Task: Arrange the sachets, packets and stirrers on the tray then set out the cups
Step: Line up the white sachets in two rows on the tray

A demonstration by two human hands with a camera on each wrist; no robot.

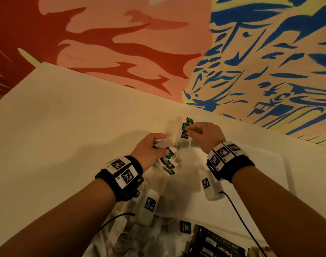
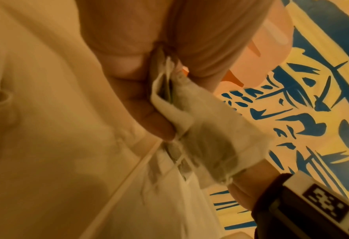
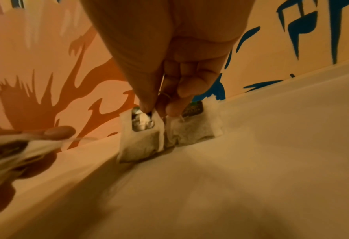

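While my left hand (image 1: pixel 149 147) grips a fan of green-tagged tea bags (image 1: pixel 167 162), my right hand (image 1: pixel 204 135) pinches one tea bag (image 1: pixel 183 139); tags unreadable, dark packets (image 1: pixel 217 243) read "CHOCOMET".

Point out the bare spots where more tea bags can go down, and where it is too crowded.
Bare: the white tray floor right of the right hand, up to its right rim, and the table left of the left hand. Crowded: the standing tea bags at the far corner, and the loose pile and dark packets nearest you.
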